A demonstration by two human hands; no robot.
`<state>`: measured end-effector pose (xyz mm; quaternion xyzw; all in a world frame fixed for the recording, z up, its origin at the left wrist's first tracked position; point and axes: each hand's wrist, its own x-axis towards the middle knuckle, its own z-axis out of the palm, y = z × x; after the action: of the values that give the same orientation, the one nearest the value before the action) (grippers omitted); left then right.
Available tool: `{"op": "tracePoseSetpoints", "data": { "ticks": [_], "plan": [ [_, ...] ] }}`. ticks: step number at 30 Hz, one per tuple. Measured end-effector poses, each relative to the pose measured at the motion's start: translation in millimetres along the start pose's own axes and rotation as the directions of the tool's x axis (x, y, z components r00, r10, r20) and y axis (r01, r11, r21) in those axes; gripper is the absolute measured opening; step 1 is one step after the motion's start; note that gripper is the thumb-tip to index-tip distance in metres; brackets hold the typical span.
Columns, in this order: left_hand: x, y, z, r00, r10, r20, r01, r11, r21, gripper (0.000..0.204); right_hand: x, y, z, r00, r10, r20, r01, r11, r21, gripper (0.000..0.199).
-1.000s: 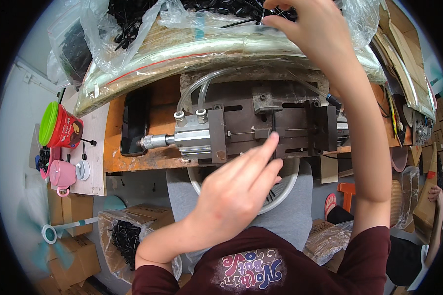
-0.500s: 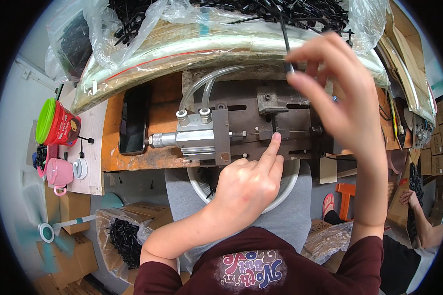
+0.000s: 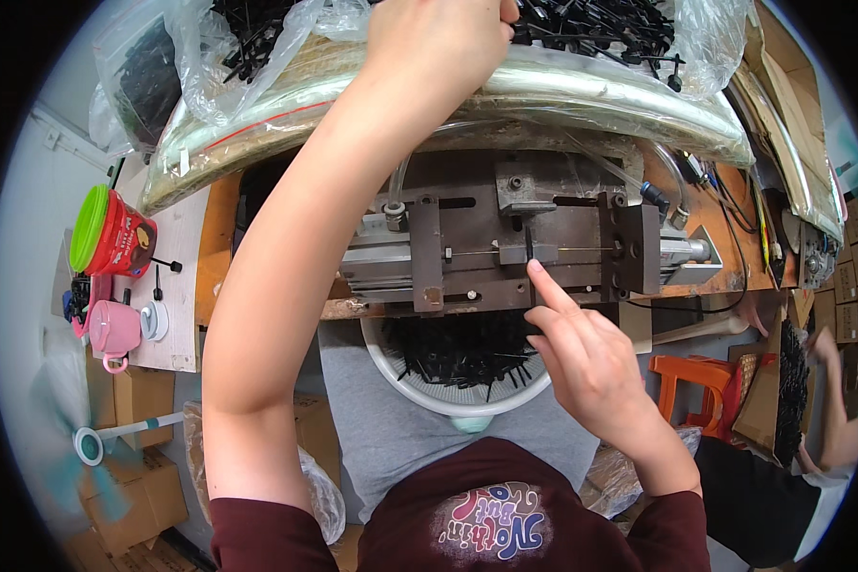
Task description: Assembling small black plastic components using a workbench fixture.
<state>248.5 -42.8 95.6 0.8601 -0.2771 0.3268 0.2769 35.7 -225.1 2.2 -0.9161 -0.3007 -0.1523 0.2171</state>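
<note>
Orange wooden workbench, cluttered workshop

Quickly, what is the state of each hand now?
Left hand: closed, reaching into the bag of black parts; its hold cannot be told.
Right hand: holding nothing, index finger pointing at the metal fixture.

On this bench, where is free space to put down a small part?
Free: the white board between the red can and the metal press. Crowded: the back, under the bags of black parts where the left hand reaches, and the cable-covered right end.
</note>
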Motion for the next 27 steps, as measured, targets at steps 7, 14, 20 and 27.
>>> {"op": "tracePoseSetpoints", "data": {
  "ticks": [7,14,20,27],
  "plan": [
    [12,-2,23,0.984,-0.048,0.169,0.044,0.999,0.028,0.018,13,-2,-4,0.995,0.042,0.088,-0.033,0.994,-0.103,0.027],
    [20,-4,34,0.988,0.104,0.110,-0.115,0.989,0.093,0.015,12,-1,-6,0.995,0.042,0.090,-0.032,0.993,-0.112,0.028],
    [21,2,32,0.984,0.085,0.155,-0.100,0.991,0.091,0.016,21,-9,-23,0.990,0.026,0.137,-0.023,0.999,-0.022,0.037],
    [-5,16,-24,0.999,-0.001,-0.032,-0.009,0.949,-0.314,0.016,49,26,-48,0.949,0.102,-0.298,-0.068,0.990,0.123,0.024]
  ]
}}
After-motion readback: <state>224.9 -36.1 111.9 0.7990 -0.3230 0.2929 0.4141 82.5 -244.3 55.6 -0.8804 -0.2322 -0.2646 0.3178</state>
